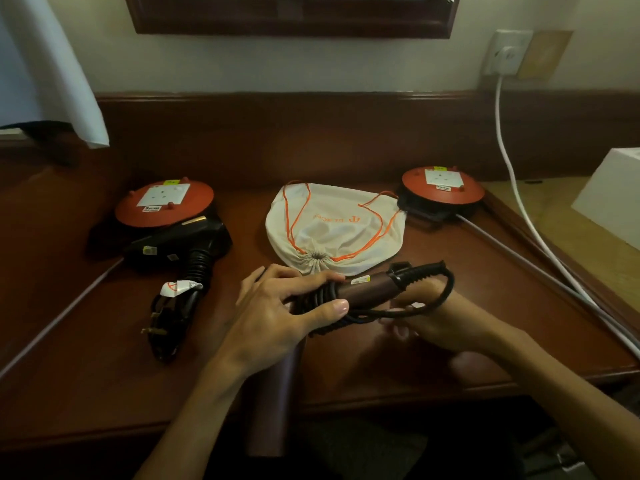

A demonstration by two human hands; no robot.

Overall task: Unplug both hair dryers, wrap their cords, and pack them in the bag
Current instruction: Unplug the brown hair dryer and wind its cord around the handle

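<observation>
Both hands hold the brown dryer (363,289) over the near worktop (398,348), left hand (277,313) fingers clamping its wound cord (317,297), right hand (433,317) pinching the loop, the bag (336,226) just beyond, black dryer (180,244) left.

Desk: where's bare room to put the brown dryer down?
Free: the near-left desk, between the black dryer's plug and the front edge, and the near-right corner below the grey cables. Crowded: the back row, with the left reel, drawstring bag and right reel; both hands fill the centre.
</observation>
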